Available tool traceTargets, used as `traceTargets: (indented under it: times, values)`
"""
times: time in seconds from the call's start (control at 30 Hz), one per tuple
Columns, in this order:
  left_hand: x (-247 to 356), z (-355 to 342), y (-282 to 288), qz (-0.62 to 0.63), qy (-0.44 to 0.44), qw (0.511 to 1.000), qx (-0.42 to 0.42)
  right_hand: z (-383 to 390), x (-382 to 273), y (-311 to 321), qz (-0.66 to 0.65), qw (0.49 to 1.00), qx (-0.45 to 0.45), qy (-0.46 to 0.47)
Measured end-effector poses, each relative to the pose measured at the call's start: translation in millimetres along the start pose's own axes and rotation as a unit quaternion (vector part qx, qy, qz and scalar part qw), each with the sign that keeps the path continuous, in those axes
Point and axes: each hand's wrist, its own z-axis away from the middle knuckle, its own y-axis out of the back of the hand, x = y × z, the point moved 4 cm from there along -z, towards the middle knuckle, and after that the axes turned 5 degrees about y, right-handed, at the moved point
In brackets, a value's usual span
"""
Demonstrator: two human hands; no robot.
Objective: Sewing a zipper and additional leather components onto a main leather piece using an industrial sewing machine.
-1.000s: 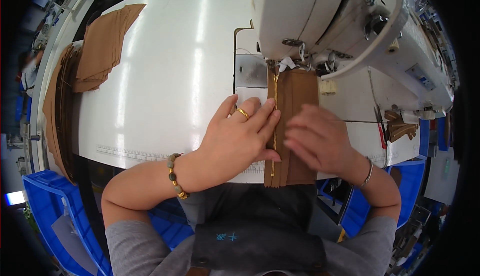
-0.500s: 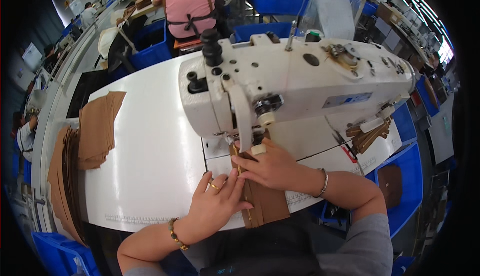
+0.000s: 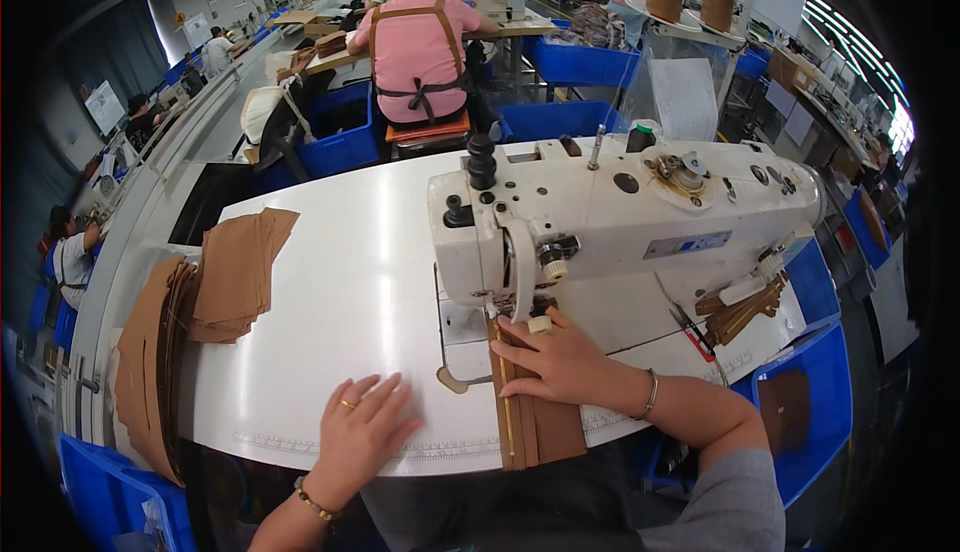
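A brown piece of leather-like material [image 3: 555,430] lies partly under the needle end of a white sewing machine [image 3: 590,217] and hangs over the near table edge. Along its left side runs a strip with a gold line like zipper teeth [image 3: 507,422]. My right hand [image 3: 562,364] rests flat on this piece just in front of the presser foot, fingers stretched to the left. The foot itself is partly hidden by the machine head. My left hand [image 3: 365,434], open with spread fingers, is over the white table to the left, apart from the piece.
Brown cut panels [image 3: 240,277] and a taller stack [image 3: 150,372] lie at the left. Red-handled snips [image 3: 697,342] and brown strips [image 3: 745,314] sit right of the machine. Blue bins [image 3: 815,407] flank the table. A person in pink [image 3: 415,62] sits ahead.
My left hand has left the brown piece and moved left over the table. My right hand stays on the piece. The view has tilted up and shifted left.
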Motion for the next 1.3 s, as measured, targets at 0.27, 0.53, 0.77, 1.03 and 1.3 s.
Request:
traceTargets:
  times: [0.27, 0.53, 0.77, 1.03, 1.3]
  values:
    - [-147, 82, 58, -0.199, 0.281, 0.932, 0.114, 0, -3, 5, 0.016, 0.999, 0.028, 0.015]
    - [-273, 194, 92, -0.356, 0.520, 0.774, 0.062, -2, -3, 5, 0.028, 0.998, 0.049, 0.024]
    - [-282, 201, 111, -0.279, 0.537, 0.788, 0.110, -4, -4, 9, 0.033, 0.997, 0.054, 0.031]
    - [-279, 197, 131, -0.268, 0.518, 0.800, 0.142, -5, -5, 10, 0.032, 0.997, 0.064, 0.038]
    - [-269, 194, 145, -0.327, 0.429, 0.824, 0.173, -3, -6, 8, 0.036, 0.997, 0.053, 0.033]
